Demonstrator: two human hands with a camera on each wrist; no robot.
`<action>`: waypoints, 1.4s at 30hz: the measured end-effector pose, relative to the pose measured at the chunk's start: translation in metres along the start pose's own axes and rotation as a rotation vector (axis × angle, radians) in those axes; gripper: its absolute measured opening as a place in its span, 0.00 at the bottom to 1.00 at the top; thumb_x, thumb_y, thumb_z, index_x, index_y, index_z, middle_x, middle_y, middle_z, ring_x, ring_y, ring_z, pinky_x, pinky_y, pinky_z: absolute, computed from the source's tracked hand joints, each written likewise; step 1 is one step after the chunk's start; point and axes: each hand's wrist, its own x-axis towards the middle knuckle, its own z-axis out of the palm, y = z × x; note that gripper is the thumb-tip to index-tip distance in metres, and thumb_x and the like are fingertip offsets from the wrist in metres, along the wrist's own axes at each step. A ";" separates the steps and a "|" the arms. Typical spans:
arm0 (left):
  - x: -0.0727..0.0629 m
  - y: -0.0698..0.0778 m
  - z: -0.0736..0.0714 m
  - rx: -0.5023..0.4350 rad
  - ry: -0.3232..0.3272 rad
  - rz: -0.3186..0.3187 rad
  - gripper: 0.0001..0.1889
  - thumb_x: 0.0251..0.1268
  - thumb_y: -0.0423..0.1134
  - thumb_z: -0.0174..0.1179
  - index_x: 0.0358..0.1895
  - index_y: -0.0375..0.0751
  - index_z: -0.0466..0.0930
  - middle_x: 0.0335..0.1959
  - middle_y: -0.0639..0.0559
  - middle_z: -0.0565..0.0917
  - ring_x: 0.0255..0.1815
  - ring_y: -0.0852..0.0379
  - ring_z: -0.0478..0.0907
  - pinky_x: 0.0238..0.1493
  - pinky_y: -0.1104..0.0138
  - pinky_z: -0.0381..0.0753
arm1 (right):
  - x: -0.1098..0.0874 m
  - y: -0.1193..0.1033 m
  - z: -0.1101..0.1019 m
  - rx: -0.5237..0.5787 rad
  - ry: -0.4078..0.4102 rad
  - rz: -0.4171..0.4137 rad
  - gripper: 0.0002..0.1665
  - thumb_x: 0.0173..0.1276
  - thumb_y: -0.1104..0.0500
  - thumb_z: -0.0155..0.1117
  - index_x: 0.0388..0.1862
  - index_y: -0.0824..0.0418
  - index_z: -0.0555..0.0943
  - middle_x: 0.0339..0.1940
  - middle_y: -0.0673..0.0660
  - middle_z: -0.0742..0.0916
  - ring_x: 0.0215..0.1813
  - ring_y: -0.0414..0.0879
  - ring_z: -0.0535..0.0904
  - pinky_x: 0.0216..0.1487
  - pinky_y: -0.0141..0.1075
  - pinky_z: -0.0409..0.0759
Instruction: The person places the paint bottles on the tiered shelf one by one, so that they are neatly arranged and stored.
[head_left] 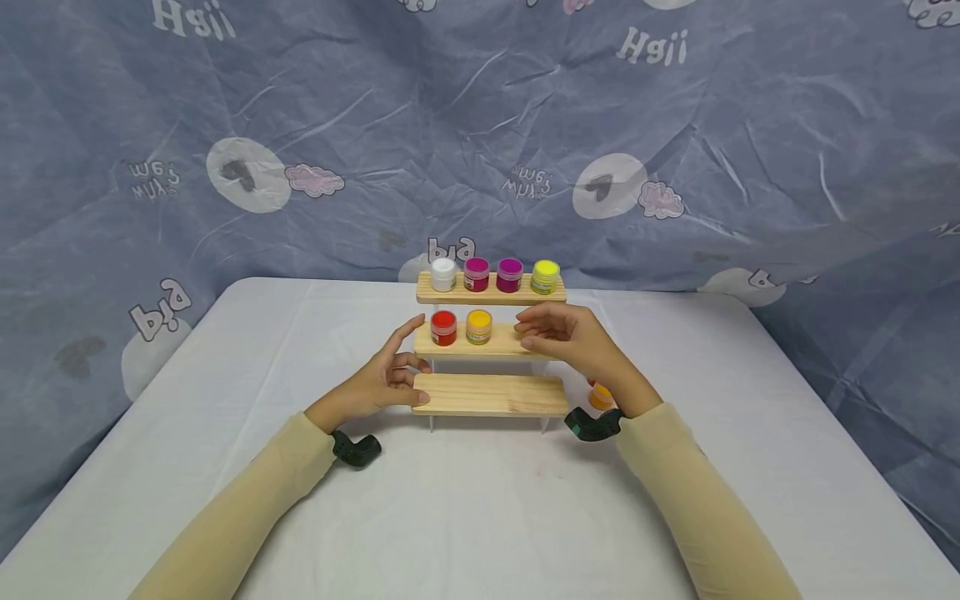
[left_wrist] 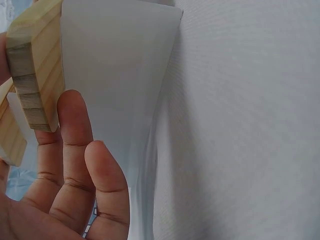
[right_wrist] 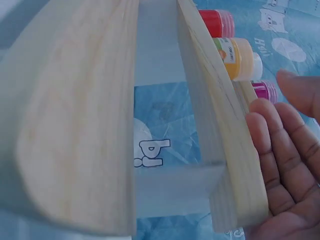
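Observation:
A three-tier wooden display stand (head_left: pixel 491 396) stands mid-table on translucent side panels (left_wrist: pixel 115 65). At its left end, my left hand (head_left: pixel 378 379) grips the lowest board, thumb on top and fingers beneath. My right hand (head_left: pixel 570 337) is over the right part of the middle board, fingers loosely bent, with nothing between thumb and fingers in the right wrist view. Left of it on that board are a red paint jar (head_left: pixel 443 329) and an orange-yellow paint jar (head_left: pixel 478 327). White (head_left: pixel 443 276), magenta (head_left: pixel 476 276), purple (head_left: pixel 509 276) and yellow jars (head_left: pixel 545 277) line the top board.
Beside the stand's right end, an orange jar (head_left: pixel 601 397) lies partly hidden by the right forearm, with a bit of something dark red behind it. A white cloth (head_left: pixel 480 517) covers the table. Behind hangs a blue-grey printed curtain (head_left: pixel 450 125).

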 end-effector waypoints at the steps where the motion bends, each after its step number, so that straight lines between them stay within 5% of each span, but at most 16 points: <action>1: 0.000 0.000 0.000 0.000 -0.001 0.000 0.64 0.64 0.20 0.70 0.91 0.55 0.34 0.55 0.39 0.78 0.37 0.57 0.79 0.39 0.70 0.81 | -0.002 0.000 -0.002 0.017 -0.001 0.016 0.22 0.74 0.72 0.71 0.64 0.78 0.81 0.57 0.70 0.89 0.50 0.39 0.87 0.55 0.32 0.86; 12: 0.000 0.001 0.000 0.000 -0.001 0.003 0.64 0.63 0.20 0.70 0.91 0.53 0.33 0.56 0.38 0.78 0.37 0.57 0.79 0.39 0.70 0.81 | -0.028 0.006 -0.035 0.129 0.040 0.113 0.21 0.77 0.71 0.68 0.64 0.81 0.78 0.47 0.49 0.92 0.50 0.41 0.89 0.57 0.32 0.85; 20: 0.000 -0.001 -0.001 -0.012 -0.005 0.012 0.64 0.63 0.21 0.71 0.91 0.52 0.34 0.55 0.38 0.78 0.36 0.57 0.78 0.39 0.70 0.80 | -0.047 0.039 -0.064 0.205 0.114 0.135 0.15 0.78 0.69 0.67 0.54 0.52 0.89 0.48 0.50 0.92 0.48 0.42 0.89 0.53 0.33 0.87; 26: 0.001 -0.002 -0.001 -0.023 -0.005 0.017 0.64 0.63 0.21 0.71 0.91 0.51 0.34 0.54 0.41 0.78 0.36 0.58 0.77 0.38 0.71 0.79 | -0.059 0.070 -0.084 0.235 0.165 0.166 0.16 0.82 0.68 0.63 0.56 0.49 0.87 0.50 0.51 0.91 0.50 0.44 0.88 0.54 0.34 0.87; 30: 0.001 -0.003 -0.002 -0.027 -0.002 0.018 0.64 0.63 0.21 0.72 0.91 0.51 0.34 0.54 0.41 0.79 0.36 0.58 0.78 0.38 0.71 0.79 | -0.064 0.085 -0.092 0.211 0.165 0.221 0.14 0.82 0.66 0.63 0.62 0.57 0.84 0.53 0.50 0.90 0.53 0.43 0.88 0.56 0.33 0.86; 35: 0.000 -0.001 -0.001 -0.029 -0.001 0.018 0.64 0.62 0.21 0.72 0.91 0.51 0.34 0.54 0.41 0.79 0.36 0.58 0.77 0.37 0.71 0.78 | -0.066 0.098 -0.095 0.121 0.118 0.297 0.27 0.81 0.64 0.67 0.72 0.76 0.75 0.60 0.55 0.89 0.57 0.37 0.87 0.59 0.30 0.84; 42: 0.000 0.001 0.000 -0.029 -0.001 0.002 0.64 0.62 0.19 0.70 0.91 0.52 0.33 0.55 0.40 0.78 0.35 0.57 0.77 0.38 0.71 0.79 | -0.068 0.109 -0.095 0.029 -0.024 0.291 0.26 0.78 0.70 0.64 0.72 0.76 0.75 0.68 0.64 0.85 0.59 0.34 0.83 0.62 0.26 0.79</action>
